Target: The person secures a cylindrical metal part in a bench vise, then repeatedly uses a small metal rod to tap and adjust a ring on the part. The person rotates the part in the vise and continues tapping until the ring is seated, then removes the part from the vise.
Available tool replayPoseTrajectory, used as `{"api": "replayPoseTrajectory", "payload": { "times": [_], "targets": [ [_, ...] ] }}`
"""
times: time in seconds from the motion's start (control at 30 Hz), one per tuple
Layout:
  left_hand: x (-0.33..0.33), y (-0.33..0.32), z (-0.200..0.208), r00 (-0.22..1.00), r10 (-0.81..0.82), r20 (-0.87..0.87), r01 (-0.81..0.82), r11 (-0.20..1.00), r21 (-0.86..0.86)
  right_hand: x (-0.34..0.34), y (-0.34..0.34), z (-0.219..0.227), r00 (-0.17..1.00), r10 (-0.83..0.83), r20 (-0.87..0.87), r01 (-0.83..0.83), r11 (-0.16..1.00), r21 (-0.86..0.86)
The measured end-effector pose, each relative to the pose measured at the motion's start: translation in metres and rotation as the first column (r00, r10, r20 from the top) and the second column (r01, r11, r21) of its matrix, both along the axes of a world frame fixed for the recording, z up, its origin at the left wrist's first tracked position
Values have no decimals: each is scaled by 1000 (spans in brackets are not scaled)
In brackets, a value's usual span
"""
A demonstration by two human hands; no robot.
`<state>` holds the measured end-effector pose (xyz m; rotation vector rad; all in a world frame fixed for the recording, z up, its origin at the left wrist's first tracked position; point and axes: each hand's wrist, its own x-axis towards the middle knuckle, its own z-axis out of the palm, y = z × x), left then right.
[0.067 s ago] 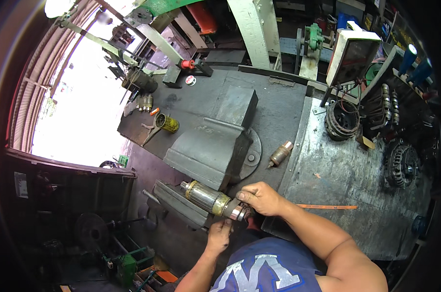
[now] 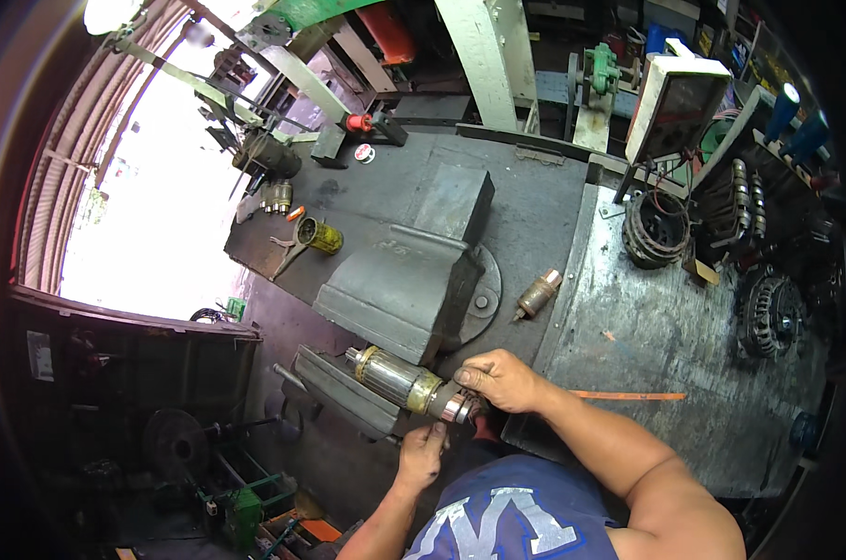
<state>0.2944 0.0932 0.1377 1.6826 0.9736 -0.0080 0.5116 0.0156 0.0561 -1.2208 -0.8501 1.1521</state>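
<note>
A motor armature (image 2: 390,380) with a copper commutator end (image 2: 457,408) sits between the jaws of a large grey bench vise (image 2: 395,289), its copper end toward me. A dark strip, like emery cloth (image 2: 443,400), wraps over the armature beside the copper. My right hand (image 2: 503,381) is closed, pinching the strip's upper end. Below the armature, my left hand (image 2: 423,455) is closed with thumb and finger pressed together at the strip's lower end, which is mostly hidden. A smaller armature (image 2: 539,295) lies on the bench right of the vise.
A metal-topped bench (image 2: 619,345) at right bears an orange strip (image 2: 628,397), a stator ring (image 2: 656,231) and an alternator housing (image 2: 771,315). A yellow cylinder (image 2: 321,236) and pliers (image 2: 290,255) lie beyond the vise at left. A white-framed meter box (image 2: 675,110) stands at the back right.
</note>
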Motion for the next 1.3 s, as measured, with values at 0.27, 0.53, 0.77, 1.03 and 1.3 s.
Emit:
{"api": "replayPoseTrajectory", "payload": {
  "times": [0.27,0.53,0.77,1.03,1.3],
  "targets": [
    [1,4,-5,987,5,160,4,999,-53,20,-17,43,987,-28,158,40,996,-75],
    [9,7,-51,901,-89,425,103,995,-9,64,-1,87,878,103,468,27,964,-264],
    [24,6,-87,953,-73,294,110,988,-112,62,-1,98,873,292,390,-155,925,-346],
    [29,15,-60,913,-22,406,92,984,-154,61,2,88,817,269,510,-221,963,-154],
    [25,16,-78,851,-234,470,106,953,282,49,7,82,805,205,556,-181,978,-99]
  ]
}}
